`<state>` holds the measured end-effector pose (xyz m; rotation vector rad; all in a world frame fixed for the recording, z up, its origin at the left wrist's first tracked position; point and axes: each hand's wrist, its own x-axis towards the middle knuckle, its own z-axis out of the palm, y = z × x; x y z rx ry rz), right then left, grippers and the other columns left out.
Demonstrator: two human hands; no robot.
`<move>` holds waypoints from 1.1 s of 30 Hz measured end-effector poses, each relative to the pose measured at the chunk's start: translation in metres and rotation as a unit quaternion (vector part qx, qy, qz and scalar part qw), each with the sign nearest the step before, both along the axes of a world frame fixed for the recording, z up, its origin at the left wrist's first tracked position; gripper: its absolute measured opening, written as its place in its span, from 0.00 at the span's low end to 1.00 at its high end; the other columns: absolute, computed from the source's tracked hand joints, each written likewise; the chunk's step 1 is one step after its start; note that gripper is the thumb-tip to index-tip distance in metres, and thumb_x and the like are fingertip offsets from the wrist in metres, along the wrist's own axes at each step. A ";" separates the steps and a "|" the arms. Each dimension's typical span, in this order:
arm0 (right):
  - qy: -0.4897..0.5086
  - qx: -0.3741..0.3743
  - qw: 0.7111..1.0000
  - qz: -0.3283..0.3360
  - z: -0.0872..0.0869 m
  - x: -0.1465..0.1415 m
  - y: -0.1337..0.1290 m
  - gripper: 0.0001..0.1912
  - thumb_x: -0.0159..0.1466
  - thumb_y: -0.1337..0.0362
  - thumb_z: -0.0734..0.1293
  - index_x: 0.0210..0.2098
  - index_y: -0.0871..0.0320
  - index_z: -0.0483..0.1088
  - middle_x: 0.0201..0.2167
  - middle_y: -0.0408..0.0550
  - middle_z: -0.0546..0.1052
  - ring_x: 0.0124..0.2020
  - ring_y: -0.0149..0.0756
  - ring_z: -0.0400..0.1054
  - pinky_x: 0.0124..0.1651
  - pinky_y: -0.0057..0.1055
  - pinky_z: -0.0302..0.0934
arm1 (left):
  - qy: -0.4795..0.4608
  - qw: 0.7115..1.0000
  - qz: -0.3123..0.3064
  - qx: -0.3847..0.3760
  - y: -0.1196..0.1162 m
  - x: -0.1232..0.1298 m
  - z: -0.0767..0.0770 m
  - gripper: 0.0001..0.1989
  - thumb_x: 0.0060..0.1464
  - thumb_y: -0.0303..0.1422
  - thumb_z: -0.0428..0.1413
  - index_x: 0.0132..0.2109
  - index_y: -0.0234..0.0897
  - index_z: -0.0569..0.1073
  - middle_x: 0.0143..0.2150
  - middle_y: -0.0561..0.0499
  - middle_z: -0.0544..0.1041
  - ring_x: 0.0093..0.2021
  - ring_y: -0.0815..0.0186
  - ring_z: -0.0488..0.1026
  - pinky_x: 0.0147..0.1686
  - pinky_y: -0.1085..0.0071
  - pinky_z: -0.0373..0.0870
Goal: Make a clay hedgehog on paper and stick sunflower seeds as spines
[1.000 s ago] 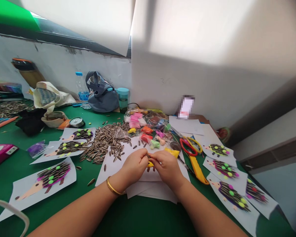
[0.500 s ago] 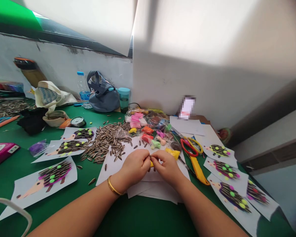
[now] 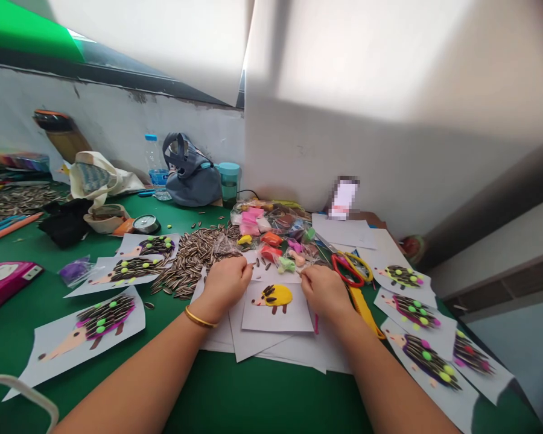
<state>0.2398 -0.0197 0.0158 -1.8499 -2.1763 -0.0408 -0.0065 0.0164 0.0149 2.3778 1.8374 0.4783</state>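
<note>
Between my hands lies a white sheet [image 3: 276, 319] with a yellow clay hedgehog [image 3: 281, 295], which has several dark seeds on its front part and brown legs. My left hand [image 3: 228, 283] is closed at the left, its fingertips pinched on something small, near the pile of striped seeds [image 3: 198, 250]. On the right, my right hand [image 3: 324, 289] is closed too, beside the sheet's upper right corner; what its fingers hold is too small to name. More white paper [image 3: 248, 345] lies under the sheet.
Packets of coloured clay [image 3: 271, 241] lie beyond the hands. Scissors [image 3: 347, 268] and a yellow cutter [image 3: 364, 310] are at the right. Seed-covered hedgehog pictures [image 3: 131, 361] flank both sides. A blue bag [image 3: 192, 181] and a cup [image 3: 228, 184] stand by the wall.
My hands have moved apart, left and right, from where they met over the middle. The yellow hedgehog they covered now shows. The view has shifted slightly.
</note>
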 end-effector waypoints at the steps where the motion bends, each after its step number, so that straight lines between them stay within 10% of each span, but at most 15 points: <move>1: -0.009 -0.001 1.000 -0.003 0.000 -0.001 0.000 0.10 0.65 0.68 0.62 0.33 0.57 0.75 0.36 0.48 0.80 0.39 0.39 0.69 0.38 0.33 0.50 | 0.006 1.000 0.003 0.000 0.000 0.000 -0.001 0.16 0.62 0.38 0.47 0.28 0.39 0.69 0.30 0.49 0.76 0.31 0.62 0.70 0.29 0.66 0.52; 33: -0.026 0.135 0.988 0.063 -0.012 -0.022 0.003 0.10 0.65 0.67 0.64 0.27 0.58 0.71 0.30 0.49 0.77 0.36 0.39 0.68 0.38 0.34 0.48 | -0.079 0.988 -0.112 0.065 -0.016 0.028 -0.004 0.07 0.59 0.36 0.56 0.39 0.41 0.78 0.40 0.47 0.79 0.44 0.58 0.72 0.45 0.61 0.59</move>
